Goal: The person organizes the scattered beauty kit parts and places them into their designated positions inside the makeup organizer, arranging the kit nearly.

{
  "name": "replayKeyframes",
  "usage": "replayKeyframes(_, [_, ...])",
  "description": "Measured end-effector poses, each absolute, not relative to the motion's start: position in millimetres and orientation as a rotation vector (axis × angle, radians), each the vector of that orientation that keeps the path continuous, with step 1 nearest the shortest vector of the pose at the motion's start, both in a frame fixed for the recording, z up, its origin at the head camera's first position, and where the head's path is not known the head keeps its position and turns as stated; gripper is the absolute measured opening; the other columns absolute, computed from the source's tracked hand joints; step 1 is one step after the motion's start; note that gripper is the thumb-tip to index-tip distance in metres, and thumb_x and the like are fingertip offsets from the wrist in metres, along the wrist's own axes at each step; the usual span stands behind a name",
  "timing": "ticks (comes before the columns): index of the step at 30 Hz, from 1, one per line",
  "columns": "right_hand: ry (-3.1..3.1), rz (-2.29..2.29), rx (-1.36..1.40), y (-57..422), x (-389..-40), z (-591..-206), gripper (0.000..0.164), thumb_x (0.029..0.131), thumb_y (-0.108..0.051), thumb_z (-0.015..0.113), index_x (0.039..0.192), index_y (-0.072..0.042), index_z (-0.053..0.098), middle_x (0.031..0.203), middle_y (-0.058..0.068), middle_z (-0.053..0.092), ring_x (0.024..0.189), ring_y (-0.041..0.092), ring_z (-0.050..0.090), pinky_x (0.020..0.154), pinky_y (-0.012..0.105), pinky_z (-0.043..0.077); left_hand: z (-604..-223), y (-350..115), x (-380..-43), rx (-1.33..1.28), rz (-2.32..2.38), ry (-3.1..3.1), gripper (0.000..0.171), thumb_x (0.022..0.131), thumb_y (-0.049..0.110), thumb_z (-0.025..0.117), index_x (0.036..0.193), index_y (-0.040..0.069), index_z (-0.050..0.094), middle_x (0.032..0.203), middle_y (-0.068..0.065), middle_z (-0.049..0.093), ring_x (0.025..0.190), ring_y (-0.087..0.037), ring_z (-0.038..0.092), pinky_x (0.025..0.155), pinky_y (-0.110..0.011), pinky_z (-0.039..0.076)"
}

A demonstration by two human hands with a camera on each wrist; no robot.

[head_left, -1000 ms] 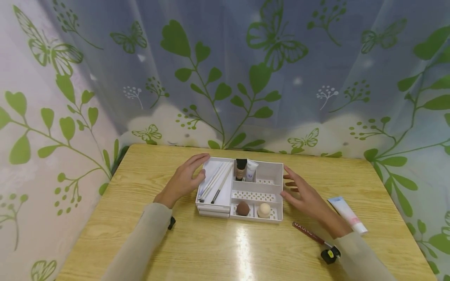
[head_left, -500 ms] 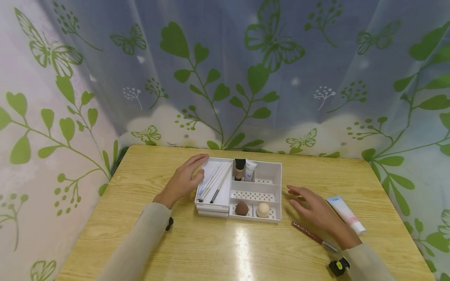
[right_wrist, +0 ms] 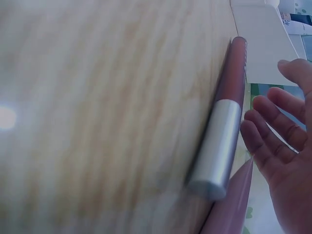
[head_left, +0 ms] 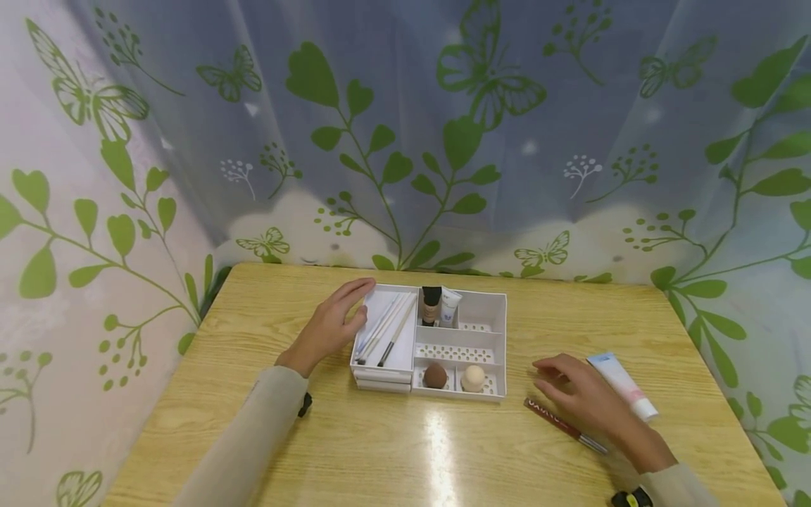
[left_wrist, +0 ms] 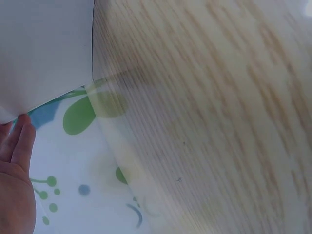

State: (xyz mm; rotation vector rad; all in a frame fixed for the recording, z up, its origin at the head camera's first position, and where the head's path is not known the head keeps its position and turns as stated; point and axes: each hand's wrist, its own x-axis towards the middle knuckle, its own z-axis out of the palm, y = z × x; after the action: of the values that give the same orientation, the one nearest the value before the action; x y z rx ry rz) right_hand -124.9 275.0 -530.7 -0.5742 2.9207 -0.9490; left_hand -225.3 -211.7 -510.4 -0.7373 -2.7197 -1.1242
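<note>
A white divided organizer (head_left: 465,338) stands mid-table. My left hand (head_left: 326,327) rests along its left side, fingers extended; in the left wrist view those fingers (left_wrist: 22,141) touch the white wall. On the organizer's left part lie several makeup brushes (head_left: 395,331). My right hand (head_left: 586,394) hovers right of the organizer, fingers slightly bent and holding nothing. Close below it lies a dark red cosmetic tube (head_left: 554,417) with a silver end (right_wrist: 217,146). A white, blue and pink squeeze tube (head_left: 624,384) lies just beyond the hand, partly covered by it.
Inside the organizer, a black-capped beige bottle (head_left: 431,308) and a small white tube (head_left: 449,310) stand at the back. A brown makeup sponge (head_left: 434,375) and a cream one (head_left: 473,378) sit in front compartments. Patterned curtain (head_left: 405,176) borders the wooden table (head_left: 355,451).
My right hand has left the organizer's right side and moved right and toward me, near the two loose tubes. The left hand stays against the organizer.
</note>
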Motion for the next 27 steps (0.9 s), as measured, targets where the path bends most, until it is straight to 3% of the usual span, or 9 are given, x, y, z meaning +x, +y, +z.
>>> replayKeyframes(8, [2.927,-0.934,-0.589,281,-112,-531,0.023,0.101,-0.026,0.081,0.119,-0.012,0.078,0.106,-0.011,0.076,0.09,-0.004,0.067,0.076,0.025,0.062,-512,-214,-225,-0.736,-1.129,-2.714,0.053,0.113,0.022,0.054,0.165,0.013,0.049,0.171,-0.003,0.046,0.157,-0.028,0.046,0.124,-0.056,0.046])
replayKeyframes(17, [2.977,-0.936,-0.636,282,-105,-526,0.022,0.099,-0.023,0.083,0.117,-0.013,0.078,0.109,-0.009,0.076,0.094,0.0,0.07,0.077,0.026,0.064,-511,-213,-225,-0.734,-1.135,-2.718,0.053,0.113,0.022,0.054,0.165,0.015,0.049,0.171,-0.002,0.046,0.157,-0.027,0.046,0.125,-0.054,0.045])
replayKeyframes(27, [3.056,-0.855,-0.806,283,-93,-532,0.026,0.088,-0.017,0.091,0.11,-0.017,0.078,0.099,-0.016,0.072,0.087,-0.004,0.067,0.072,0.023,0.061,-511,-212,-226,-0.745,-1.147,-2.713,0.053,0.114,0.022,0.054,0.166,0.016,0.047,0.171,-0.005,0.045,0.158,-0.028,0.046,0.124,-0.056,0.045])
